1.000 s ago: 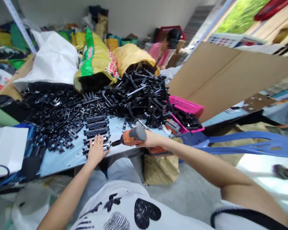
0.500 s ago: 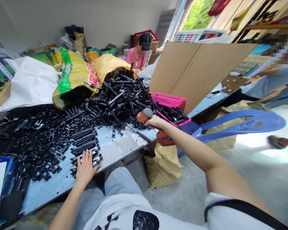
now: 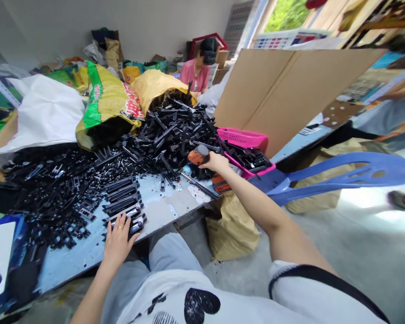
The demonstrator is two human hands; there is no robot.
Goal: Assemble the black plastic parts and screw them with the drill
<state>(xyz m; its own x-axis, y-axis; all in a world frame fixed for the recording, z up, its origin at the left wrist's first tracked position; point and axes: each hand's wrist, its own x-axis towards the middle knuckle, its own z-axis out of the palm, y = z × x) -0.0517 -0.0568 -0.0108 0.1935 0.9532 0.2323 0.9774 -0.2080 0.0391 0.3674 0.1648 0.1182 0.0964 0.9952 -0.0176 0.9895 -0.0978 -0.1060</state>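
My left hand point(image 3: 119, 234) lies flat with fingers spread on the near end of a row of long black plastic parts point(image 3: 123, 198) at the table edge. Wrapped round the grip of an orange and black cordless drill point(image 3: 199, 155) is my right hand point(image 3: 216, 163); the drill's front end points left, and its battery base shows below my wrist. Beneath the drill a thin metal rod with a dark handle point(image 3: 199, 185) lies on the table. A large heap of black parts point(image 3: 168, 130) rises behind it, with small metal pieces point(image 3: 104, 173) scattered to the left.
A pink basket point(image 3: 246, 138) of black parts stands right of the drill, before a cardboard sheet point(image 3: 290, 90). A blue plastic chair point(image 3: 324, 175) and a brown sack point(image 3: 234, 229) are beside the table. Open sacks point(image 3: 111, 99) line the back. A person in pink point(image 3: 197, 72) sits beyond.
My right hand has carried the drill left and farther over the table, off the edge side. My left hand stays on the row of parts. The view has shifted slightly.
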